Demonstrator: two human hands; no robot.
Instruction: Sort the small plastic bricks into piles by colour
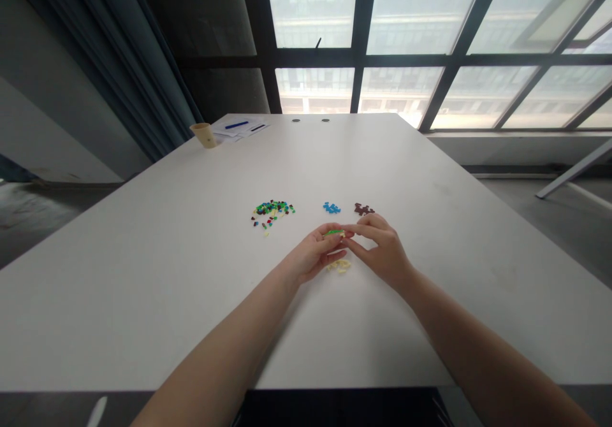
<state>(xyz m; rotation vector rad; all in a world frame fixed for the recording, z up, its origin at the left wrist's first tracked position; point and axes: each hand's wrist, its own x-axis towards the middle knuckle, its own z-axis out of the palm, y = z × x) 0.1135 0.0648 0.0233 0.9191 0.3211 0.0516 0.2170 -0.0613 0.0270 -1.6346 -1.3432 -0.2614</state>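
My left hand (315,252) is closed around small green pieces (335,232), held a little above the table. The thumb and fingers of my right hand (386,252) come together at the right end of them; what they pinch is too small to tell. Pale yellow pieces (340,264) lie just below my hands. Beyond my hands are a small group of blue pieces (331,208) and a group of dark brown pieces (362,209), the latter close to my right knuckles. Farther left spreads a mixed pile of small coloured pieces (272,208).
The white table (167,287) reaches toward a large window (406,13). At its far left stand a tan cup (204,136) and papers (243,131) with a blue pen (236,125). A dark curtain (119,51) hangs on the left.
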